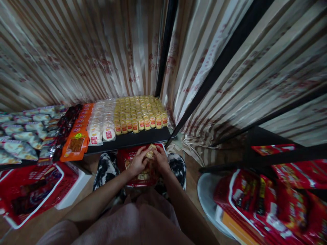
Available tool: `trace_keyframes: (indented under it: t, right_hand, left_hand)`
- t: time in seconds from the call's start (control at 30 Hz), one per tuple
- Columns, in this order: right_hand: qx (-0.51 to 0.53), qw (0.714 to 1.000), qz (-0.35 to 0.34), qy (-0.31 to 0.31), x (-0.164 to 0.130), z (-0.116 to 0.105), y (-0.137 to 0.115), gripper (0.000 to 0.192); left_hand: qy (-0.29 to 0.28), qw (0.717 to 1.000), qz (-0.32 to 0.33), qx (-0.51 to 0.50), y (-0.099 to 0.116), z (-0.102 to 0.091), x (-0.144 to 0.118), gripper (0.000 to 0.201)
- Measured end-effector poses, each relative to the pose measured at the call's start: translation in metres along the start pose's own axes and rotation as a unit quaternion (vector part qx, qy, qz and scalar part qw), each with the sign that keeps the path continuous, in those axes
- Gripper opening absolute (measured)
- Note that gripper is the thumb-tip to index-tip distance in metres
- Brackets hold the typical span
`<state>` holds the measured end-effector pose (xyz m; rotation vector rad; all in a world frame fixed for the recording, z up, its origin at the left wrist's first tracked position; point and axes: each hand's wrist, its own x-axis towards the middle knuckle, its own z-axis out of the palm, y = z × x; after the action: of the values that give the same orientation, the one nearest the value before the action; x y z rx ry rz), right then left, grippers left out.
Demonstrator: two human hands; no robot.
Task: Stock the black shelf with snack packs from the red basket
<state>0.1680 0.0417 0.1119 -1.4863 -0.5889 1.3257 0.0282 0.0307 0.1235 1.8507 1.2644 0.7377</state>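
Observation:
Between my knees sits a red basket (123,153) with several small yellowish snack packs (143,176) inside. My left hand (139,161) and my right hand (160,158) meet over it, fingers closed on one small yellow snack pack (150,151). Just beyond, on a black shelf (130,139), stand tight rows of similar yellow snack packs (139,114) with red and white labels. To their left are round white packaged snacks (108,131) in clear wrappers.
Orange snack packets (78,136), dark packets (66,127) and white bags (19,148) fill the shelf's left part. Another red basket (61,180) stands low at left. At right, a red basket (222,190) holds red packets (267,197). Black poles (204,88) and a striped curtain (102,51) border the shelf.

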Motion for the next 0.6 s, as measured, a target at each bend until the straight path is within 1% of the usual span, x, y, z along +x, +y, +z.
trace_keyframes:
  t: [0.13, 0.2, 0.27, 0.33, 0.4, 0.47, 0.53, 0.6]
  right_hand:
    - [0.001, 1.000, 0.016, -0.018, -0.003, -0.001, -0.003, 0.037]
    - [-0.011, 0.999, 0.033, -0.028, -0.004, -0.004, -0.006, 0.035]
    - [-0.031, 0.999, 0.023, -0.039, -0.002, -0.007, -0.008, 0.035]
    - [-0.043, 0.998, -0.022, -0.049, 0.000, -0.011, -0.011, 0.037]
    - [-0.036, 0.996, -0.064, -0.054, 0.003, -0.012, -0.013, 0.039]
    - [-0.013, 0.996, -0.074, -0.054, 0.006, -0.011, -0.016, 0.043]
    - [0.014, 0.996, -0.067, -0.049, 0.010, -0.008, -0.019, 0.047]
    - [0.034, 0.997, -0.059, -0.046, 0.014, -0.005, -0.020, 0.047]
  left_hand:
    - [0.023, 0.999, 0.022, 0.010, 0.003, 0.003, 0.004, 0.042]
    - [0.042, 0.999, 0.034, 0.000, 0.007, 0.000, 0.009, 0.037]
    - [0.067, 0.997, 0.026, -0.018, 0.011, -0.005, 0.016, 0.031]
    - [0.081, 0.995, -0.016, -0.064, 0.015, -0.011, 0.026, 0.027]
    - [0.068, 0.985, -0.077, -0.141, 0.017, -0.015, 0.038, 0.028]
    - [0.049, 0.966, -0.129, -0.218, 0.019, -0.018, 0.049, 0.033]
    - [0.047, 0.951, -0.150, -0.266, 0.020, -0.020, 0.058, 0.037]
    - [0.057, 0.943, -0.145, -0.293, 0.023, -0.022, 0.065, 0.037]
